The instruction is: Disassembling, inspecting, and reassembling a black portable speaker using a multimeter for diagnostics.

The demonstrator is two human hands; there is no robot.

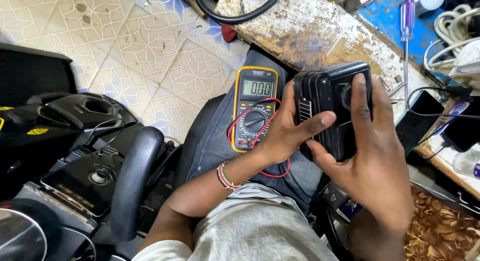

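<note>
Head view: your hands hold a black box [332, 108] above your lap.
Left hand [285, 128]: clamped on the box's left side.
Right hand [372, 166]: wrapped over its front.
Lap: yellow meter [254, 108], red lead [272, 173].

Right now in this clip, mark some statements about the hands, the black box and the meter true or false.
1. Both hands hold the black box. True: the left hand grips its near side and the right hand covers its front.
2. The yellow multimeter lies on the floor tiles. False: it rests on the person's lap.
3. A red lead loops over the multimeter. True.
4. The left wrist is bare. False: it wears a beaded bracelet.
5. A purple-handled screwdriver is in the right hand. False: it lies on the workbench.
</note>
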